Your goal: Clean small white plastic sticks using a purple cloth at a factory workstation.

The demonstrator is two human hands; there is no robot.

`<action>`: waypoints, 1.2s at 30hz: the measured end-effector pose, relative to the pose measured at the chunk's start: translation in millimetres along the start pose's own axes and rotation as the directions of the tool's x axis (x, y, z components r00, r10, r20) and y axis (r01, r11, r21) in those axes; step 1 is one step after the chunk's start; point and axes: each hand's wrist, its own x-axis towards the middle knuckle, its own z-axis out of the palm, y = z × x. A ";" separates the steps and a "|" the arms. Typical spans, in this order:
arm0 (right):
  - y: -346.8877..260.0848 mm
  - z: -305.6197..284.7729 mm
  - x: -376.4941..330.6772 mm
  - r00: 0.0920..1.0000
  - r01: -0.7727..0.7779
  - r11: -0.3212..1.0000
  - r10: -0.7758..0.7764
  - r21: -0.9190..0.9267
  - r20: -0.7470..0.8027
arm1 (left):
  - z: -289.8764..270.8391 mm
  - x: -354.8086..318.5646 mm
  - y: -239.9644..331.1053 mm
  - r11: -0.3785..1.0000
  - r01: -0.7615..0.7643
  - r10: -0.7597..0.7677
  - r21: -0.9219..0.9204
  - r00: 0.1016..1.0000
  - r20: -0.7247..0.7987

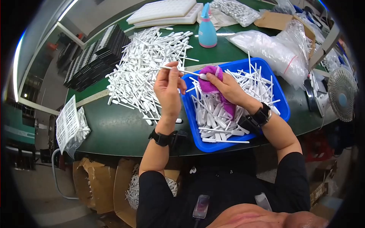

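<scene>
Over the blue bin's left edge, a white plastic stick with a wider end (190, 72) is held between my hands. My left hand (168, 89) pinches its thin shaft between thumb and fingers. With a purple cloth (210, 83) bunched in it, my right hand (234, 90) presses the stick's wider end against the cloth. One end of the cloth hangs down into the blue bin (282, 110), which is full of similar white sticks (213, 117). A big loose heap of white sticks (140, 68) lies on the green table to the left, just beyond my left hand.
Stacked black trays (97, 53) stand at the far left. White foam slabs (163, 13) and a blue spray bottle (207, 30) are at the back. Clear plastic bags (266, 49) and a small fan (342, 93) sit on the right. Cardboard boxes (95, 184) stand below the table's front edge.
</scene>
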 end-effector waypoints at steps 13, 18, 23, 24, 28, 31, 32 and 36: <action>-4.4 -6.7 6.2 0.976 -0.212 0.936 0.215 0.281 0.021 | 5.3 5.4 -13.9 0.999 0.013 -0.013 -0.050 1.000 -0.013; -11.1 -9.0 2.1 0.959 -0.282 0.930 0.279 0.236 0.045 | 4.5 3.0 -15.6 0.998 0.036 -0.037 -0.047 0.999 -0.007; -2.4 -7.6 3.2 0.976 -0.211 0.944 0.217 0.252 0.002 | 7.6 3.2 -16.4 0.998 0.034 -0.033 -0.061 0.999 0.012; -2.2 -8.6 2.7 0.976 -0.211 0.945 0.218 0.251 0.000 | 8.6 3.2 -16.5 0.997 0.035 -0.034 -0.062 0.999 0.014; -14.3 -6.8 2.8 0.955 -0.281 0.904 0.296 0.323 0.003 | 6.5 3.4 -15.8 0.997 0.017 -0.018 -0.069 1.000 -0.012; -19.9 -9.8 1.0 0.930 -0.360 0.862 0.362 0.356 0.062 | 5.8 4.3 -18.0 0.998 0.017 -0.017 -0.065 1.000 -0.010; -19.5 -10.5 1.0 0.930 -0.359 0.863 0.361 0.355 0.064 | 6.0 4.1 -18.5 0.998 0.014 -0.015 -0.065 1.000 -0.011; -13.9 -11.8 1.4 0.932 -0.341 0.818 0.358 0.463 0.053 | 7.9 2.0 -19.0 0.998 0.031 -0.030 -0.063 0.999 0.014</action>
